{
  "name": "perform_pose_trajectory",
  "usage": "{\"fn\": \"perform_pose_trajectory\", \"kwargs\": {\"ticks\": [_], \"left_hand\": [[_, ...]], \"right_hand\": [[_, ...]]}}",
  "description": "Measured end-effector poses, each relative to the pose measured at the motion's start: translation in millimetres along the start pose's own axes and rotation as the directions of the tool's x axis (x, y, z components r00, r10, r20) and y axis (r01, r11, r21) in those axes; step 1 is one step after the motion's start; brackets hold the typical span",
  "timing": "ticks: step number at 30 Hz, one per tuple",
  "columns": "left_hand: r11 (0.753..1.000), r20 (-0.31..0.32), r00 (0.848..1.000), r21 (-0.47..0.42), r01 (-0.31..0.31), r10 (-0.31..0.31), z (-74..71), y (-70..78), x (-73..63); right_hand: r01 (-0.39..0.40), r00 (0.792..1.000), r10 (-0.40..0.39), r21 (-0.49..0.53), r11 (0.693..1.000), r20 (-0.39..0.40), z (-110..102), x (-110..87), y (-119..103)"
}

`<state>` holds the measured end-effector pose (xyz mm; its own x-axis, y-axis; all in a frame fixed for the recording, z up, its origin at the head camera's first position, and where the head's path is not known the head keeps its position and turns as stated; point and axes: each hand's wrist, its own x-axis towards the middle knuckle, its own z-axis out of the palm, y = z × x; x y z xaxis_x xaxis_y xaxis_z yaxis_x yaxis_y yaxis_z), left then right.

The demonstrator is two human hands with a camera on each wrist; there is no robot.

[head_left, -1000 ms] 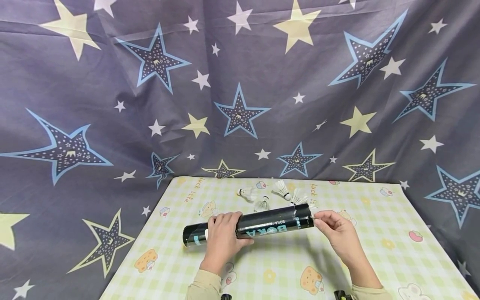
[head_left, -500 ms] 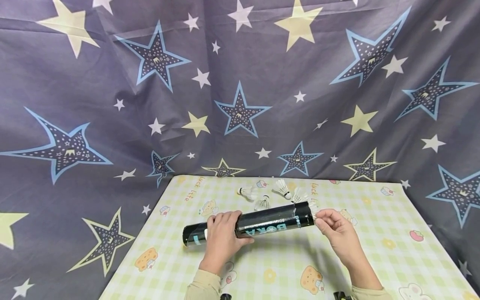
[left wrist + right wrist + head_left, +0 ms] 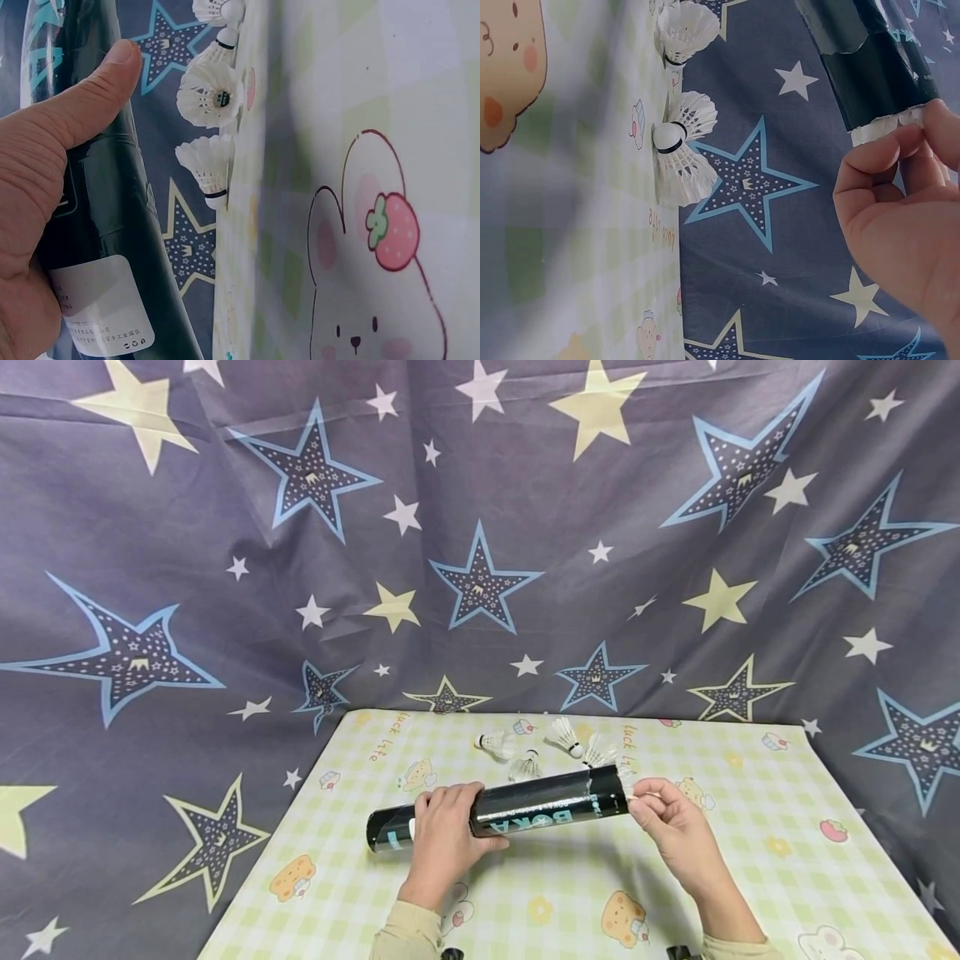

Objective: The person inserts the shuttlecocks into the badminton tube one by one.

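My left hand [image 3: 445, 839] grips a black shuttlecock tube [image 3: 551, 802] around its middle, with the thumb along the near side. The tube tilts slightly, right end higher, and bears blue BOKA lettering. A white label [image 3: 105, 307] shows on it in the left wrist view. At the tube's right mouth, my right hand [image 3: 678, 831] pinches the white feather rim of a shuttlecock [image 3: 874, 130] that pokes out a little. The rest of that shuttlecock is hidden inside the tube.
Several loose white shuttlecocks lie behind the tube, among them one shuttlecock [image 3: 495, 746] at the left and another shuttlecock [image 3: 564, 739] farther back. A green-checked cloth [image 3: 540, 877] covers the table. Behind its back edge hangs a dark star-patterned curtain [image 3: 517, 493].
The tube has rolled slightly in the left hand, so its lettering sits a little differently. Both hands otherwise stay in nearly the same places.
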<state>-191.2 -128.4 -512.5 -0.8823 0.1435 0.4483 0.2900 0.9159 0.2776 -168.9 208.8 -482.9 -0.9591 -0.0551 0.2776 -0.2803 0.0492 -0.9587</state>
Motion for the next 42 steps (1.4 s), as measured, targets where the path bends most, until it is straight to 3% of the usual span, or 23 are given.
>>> {"fn": "perform_pose_trajectory", "kwargs": {"ticks": [4, 11, 15, 21, 27, 34, 37, 42], "left_hand": [[1.0, 0.006, 1.0, -0.011, 0.013, -0.013, 0.8, 0.0, -1.1], [1.0, 0.0, 1.0, -0.013, 0.009, -0.009, 2.5, 1.8, -2.2], [1.0, -0.012, 1.0, 0.012, 0.0, 0.0, 1.3, 2.6, -1.5], [1.0, -0.017, 1.0, 0.027, -0.012, 0.012, 0.7, 2.1, -1.5], [1.0, -0.001, 1.0, 0.018, -0.008, 0.008, 0.2, 2.5, -2.2], [0.999, -0.004, 1.0, 0.026, -0.02, 0.02, -0.4, 2.6, -2.2], [0.999, 0.001, 1.0, 0.027, -0.024, 0.024, -0.1, 2.5, -2.6], [0.999, -0.001, 1.0, 0.037, -0.023, 0.023, 0.9, 1.5, -3.7]], "right_hand": [[-0.008, 1.0, 0.008, -0.056, 0.998, -0.007, 3.7, -0.8, -4.9], [-0.092, 0.981, 0.05, -0.226, 0.97, -0.185, 14.8, 0.9, -10.9], [-0.108, 0.973, 0.04, -0.295, 0.949, -0.225, 17.1, 0.6, -10.3], [-0.093, 0.986, 0.046, -0.302, 0.949, -0.161, 17.5, -0.9, -10.7], [-0.064, 0.998, 0.058, -0.304, 0.95, -0.03, 14.9, -2.8, -10.9], [-0.041, 0.987, 0.079, -0.256, 0.966, 0.14, 10.3, -4.6, -8.4], [-0.041, 0.983, 0.085, -0.253, 0.967, 0.165, 9.9, -5.3, -7.7], [-0.08, 0.983, 0.117, -0.242, 0.967, 0.142, 11.6, -5.2, -7.5]]}}
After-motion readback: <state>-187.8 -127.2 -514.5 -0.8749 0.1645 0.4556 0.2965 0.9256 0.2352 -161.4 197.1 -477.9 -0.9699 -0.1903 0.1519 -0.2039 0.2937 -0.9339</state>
